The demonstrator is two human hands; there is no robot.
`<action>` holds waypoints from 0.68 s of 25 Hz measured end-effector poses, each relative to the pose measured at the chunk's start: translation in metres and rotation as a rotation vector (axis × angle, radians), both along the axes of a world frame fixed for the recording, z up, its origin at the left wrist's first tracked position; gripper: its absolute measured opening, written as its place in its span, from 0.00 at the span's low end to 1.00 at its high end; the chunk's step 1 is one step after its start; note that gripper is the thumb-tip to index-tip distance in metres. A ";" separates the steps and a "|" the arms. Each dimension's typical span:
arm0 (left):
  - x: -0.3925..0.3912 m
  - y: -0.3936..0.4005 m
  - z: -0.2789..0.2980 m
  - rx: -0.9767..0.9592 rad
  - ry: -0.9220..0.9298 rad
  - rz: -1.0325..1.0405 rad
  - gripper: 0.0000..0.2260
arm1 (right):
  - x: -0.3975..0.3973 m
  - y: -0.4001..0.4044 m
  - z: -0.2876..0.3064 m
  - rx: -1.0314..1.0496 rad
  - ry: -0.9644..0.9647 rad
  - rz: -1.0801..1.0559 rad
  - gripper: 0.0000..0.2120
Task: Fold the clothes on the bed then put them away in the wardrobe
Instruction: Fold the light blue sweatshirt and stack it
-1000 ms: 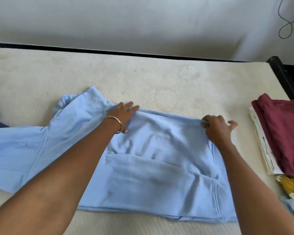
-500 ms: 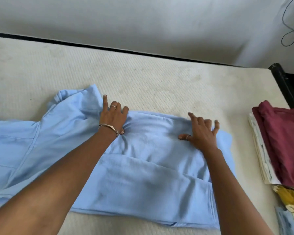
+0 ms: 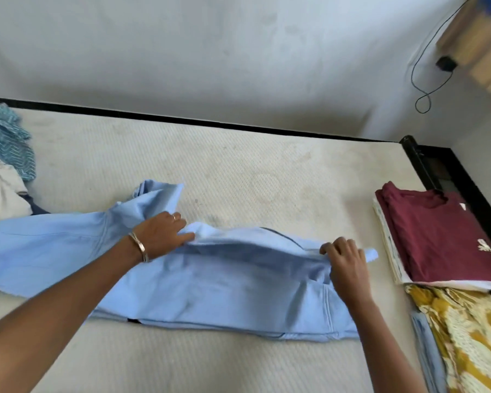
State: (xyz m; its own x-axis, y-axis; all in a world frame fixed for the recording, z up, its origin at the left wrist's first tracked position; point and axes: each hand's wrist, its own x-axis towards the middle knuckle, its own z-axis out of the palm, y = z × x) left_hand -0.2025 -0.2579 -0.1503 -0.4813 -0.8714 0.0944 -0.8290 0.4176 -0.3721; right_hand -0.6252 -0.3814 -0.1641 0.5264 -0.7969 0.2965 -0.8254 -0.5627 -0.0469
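Mid-fold: left hand (image 3: 165, 236) and right hand (image 3: 345, 258) fingers pinched the light-blue garment's (image 3: 224, 290) far edge, mid-bed (image 3: 267, 177). Folded stack (image 3: 437, 239) sat at right edge; unfolded pile (image 3: 6, 165) left; wardrobe step pending.

Black cable (image 3: 425, 78) looping down white wall (image 3: 210, 52) above mattress's far right corner; small black plug (image 3: 446, 64) beside wooden furniture (image 3: 476, 46).

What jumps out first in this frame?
The light blue garment spread mid-mattress, its far edge gripped by the left hand and the right hand. At right, a maroon shirt tops a folded stack; unfolded clothes sit far left.
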 end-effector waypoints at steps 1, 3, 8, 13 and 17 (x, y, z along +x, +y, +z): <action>-0.006 0.015 -0.010 0.014 -0.001 0.035 0.13 | -0.004 0.017 -0.007 0.011 -0.008 0.022 0.15; -0.022 0.042 -0.025 0.053 -0.015 0.093 0.20 | -0.012 0.047 -0.018 0.040 0.017 0.056 0.15; -0.066 0.072 -0.033 0.235 -0.032 0.395 0.29 | -0.019 0.082 -0.032 0.186 0.123 0.047 0.18; -0.095 0.063 -0.037 0.439 0.052 0.566 0.34 | 0.002 0.075 -0.027 0.446 -0.110 0.051 0.23; -0.108 0.048 -0.058 0.581 0.221 0.655 0.38 | 0.027 0.063 -0.029 0.499 0.214 0.175 0.42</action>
State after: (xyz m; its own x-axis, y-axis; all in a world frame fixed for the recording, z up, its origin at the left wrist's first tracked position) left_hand -0.3109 -0.2104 -0.2082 0.1050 -0.9040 -0.4145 -0.9944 -0.0908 -0.0538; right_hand -0.5983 -0.3187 -0.1927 0.6703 -0.7084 -0.2211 -0.7420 -0.6447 -0.1838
